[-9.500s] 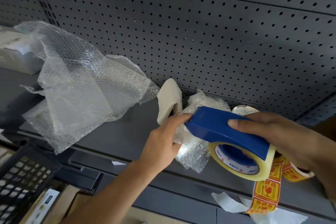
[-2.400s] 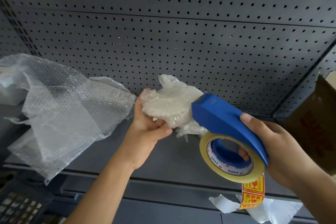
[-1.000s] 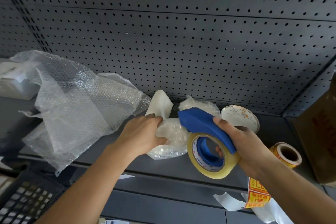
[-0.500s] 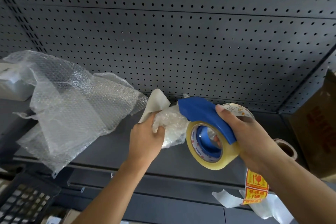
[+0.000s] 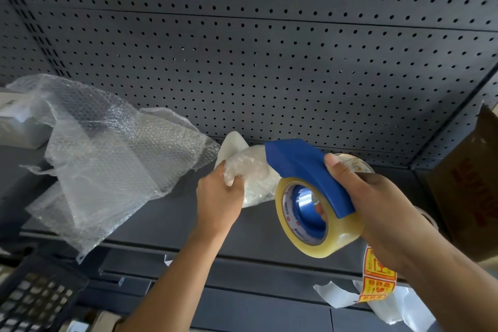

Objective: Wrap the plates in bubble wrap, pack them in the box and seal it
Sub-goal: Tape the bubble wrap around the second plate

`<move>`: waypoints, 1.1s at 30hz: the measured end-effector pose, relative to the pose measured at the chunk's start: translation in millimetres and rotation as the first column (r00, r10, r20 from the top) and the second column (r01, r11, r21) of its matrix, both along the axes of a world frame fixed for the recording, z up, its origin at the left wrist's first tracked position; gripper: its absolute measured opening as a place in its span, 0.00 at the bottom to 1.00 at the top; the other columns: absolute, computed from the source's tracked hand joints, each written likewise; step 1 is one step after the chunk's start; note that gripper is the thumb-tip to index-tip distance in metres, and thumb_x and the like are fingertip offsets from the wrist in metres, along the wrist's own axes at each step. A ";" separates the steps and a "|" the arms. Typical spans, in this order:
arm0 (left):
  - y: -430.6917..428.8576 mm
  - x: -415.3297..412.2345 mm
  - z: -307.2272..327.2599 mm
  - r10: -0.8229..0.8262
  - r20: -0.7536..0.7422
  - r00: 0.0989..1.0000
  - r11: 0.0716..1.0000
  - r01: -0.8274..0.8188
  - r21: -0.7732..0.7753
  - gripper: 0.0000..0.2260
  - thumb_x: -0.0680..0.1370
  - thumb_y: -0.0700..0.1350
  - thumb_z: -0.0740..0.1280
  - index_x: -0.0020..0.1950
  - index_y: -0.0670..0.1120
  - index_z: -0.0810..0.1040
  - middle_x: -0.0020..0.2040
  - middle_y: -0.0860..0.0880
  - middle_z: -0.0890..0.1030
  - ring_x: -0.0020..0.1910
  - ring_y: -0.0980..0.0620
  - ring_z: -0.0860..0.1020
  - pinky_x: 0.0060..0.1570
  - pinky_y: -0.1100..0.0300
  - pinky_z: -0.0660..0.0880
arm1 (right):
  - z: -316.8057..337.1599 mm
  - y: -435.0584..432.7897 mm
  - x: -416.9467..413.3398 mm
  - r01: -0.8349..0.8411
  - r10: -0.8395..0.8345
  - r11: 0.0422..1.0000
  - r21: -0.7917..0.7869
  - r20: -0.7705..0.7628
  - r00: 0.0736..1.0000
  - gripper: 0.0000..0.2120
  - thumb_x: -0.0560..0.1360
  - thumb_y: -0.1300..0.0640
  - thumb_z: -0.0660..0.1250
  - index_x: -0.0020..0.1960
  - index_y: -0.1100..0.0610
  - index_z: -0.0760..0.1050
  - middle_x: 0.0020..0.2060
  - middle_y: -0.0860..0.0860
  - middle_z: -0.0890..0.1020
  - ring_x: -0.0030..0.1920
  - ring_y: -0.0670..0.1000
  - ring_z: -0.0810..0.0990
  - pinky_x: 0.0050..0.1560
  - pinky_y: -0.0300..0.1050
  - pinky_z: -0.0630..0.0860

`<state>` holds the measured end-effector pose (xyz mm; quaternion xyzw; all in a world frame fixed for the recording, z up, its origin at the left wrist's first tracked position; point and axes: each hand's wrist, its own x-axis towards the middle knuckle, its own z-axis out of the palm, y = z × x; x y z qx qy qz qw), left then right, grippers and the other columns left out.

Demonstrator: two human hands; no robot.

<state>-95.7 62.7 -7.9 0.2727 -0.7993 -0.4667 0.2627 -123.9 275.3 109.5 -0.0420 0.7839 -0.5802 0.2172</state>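
The bubble-wrapped plate [image 5: 258,178] is a crumpled whitish bundle held just above the dark shelf [image 5: 167,221], between the two hands. The left hand [image 5: 219,197] grips its left edge, with the fingers curled over a bunched fold of wrap and the thumb closed against them. Directly right of that hand, the blue nose of the tape dispenser [image 5: 299,164] lies against the upper right of the bundle. The right hand [image 5: 377,210] is clamped round the dispenser. Its thumb lies along the blue cover and its fingers pass through the core, where one fingertip shows. The roll of clear tape [image 5: 320,234] sits below the thumb, left of the palm.

Just behind the right thumb, the patterned rim of a bare plate [image 5: 353,163] peeps out; the hand hides the rest of it. Behind the left knuckles, a piece of white foam sheet [image 5: 233,143] stands against the perforated back panel [image 5: 269,75]. Well to the left of the left hand, a large loose sheet of bubble wrap [image 5: 107,159] sprawls across the shelf and droops over its front edge. Below the right wrist, a strip of orange-and-yellow fragile stickers [image 5: 377,277] hangs down the shelf front, with white backing paper [image 5: 334,295] beside it. To the right of the right hand stands a brown cardboard box [image 5: 469,186] with red printing. Far down and left of the left forearm is a black plastic crate [image 5: 35,296].
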 end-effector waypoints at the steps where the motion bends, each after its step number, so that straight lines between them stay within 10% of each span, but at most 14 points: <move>1: -2.4 -0.9 1.3 0.026 -0.006 1.000 1.000 -0.026 0.008 0.03 0.77 0.42 0.67 0.46 0.46 0.81 0.36 0.53 0.82 0.40 0.49 0.82 0.41 0.57 0.77 | 2.1 1.7 2.2 -0.004 0.004 1.000 0.005 -0.002 1.000 0.28 0.70 0.34 0.63 0.47 0.59 0.83 0.35 0.56 0.86 0.38 0.57 0.85 0.53 0.58 0.81; 8: 6.4 -3.2 24.8 0.041 -0.118 0.992 0.986 -0.021 0.167 0.08 0.76 0.38 0.66 0.44 0.49 0.82 0.34 0.58 0.81 0.37 0.58 0.79 0.41 0.58 0.75 | -3.9 3.2 21.6 0.011 -0.010 0.999 0.035 -0.024 1.000 0.37 0.57 0.26 0.63 0.45 0.58 0.83 0.37 0.57 0.86 0.45 0.63 0.85 0.55 0.64 0.79; 15: 34.5 -6.8 38.2 0.048 -0.213 0.976 0.821 0.083 0.564 0.09 0.78 0.35 0.66 0.47 0.46 0.84 0.40 0.49 0.86 0.42 0.51 0.84 0.38 0.54 0.81 | -22.4 -8.4 26.5 0.042 -0.036 0.997 0.071 -0.086 0.996 0.30 0.63 0.28 0.59 0.45 0.53 0.79 0.33 0.49 0.83 0.29 0.44 0.79 0.33 0.39 0.73; 25: 14.2 10.8 54.5 -0.372 -0.295 0.880 0.532 0.462 0.710 0.21 0.78 0.58 0.66 0.67 0.49 0.79 0.60 0.49 0.85 0.59 0.51 0.83 0.54 0.54 0.79 | -4.4 3.6 10.4 -0.046 0.067 0.988 0.148 -0.139 0.988 0.39 0.58 0.23 0.59 0.49 0.54 0.80 0.41 0.55 0.85 0.45 0.60 0.84 0.50 0.61 0.81; 33: 13.4 -0.5 52.1 -0.234 -0.186 0.954 0.558 0.289 0.778 0.23 0.72 0.57 0.75 0.65 0.52 0.82 0.58 0.49 0.86 0.60 0.48 0.84 0.62 0.47 0.77 | 4.5 0.6 7.7 -0.127 0.171 0.949 0.289 -0.130 0.977 0.32 0.63 0.26 0.57 0.48 0.52 0.78 0.35 0.48 0.84 0.32 0.45 0.81 0.35 0.38 0.75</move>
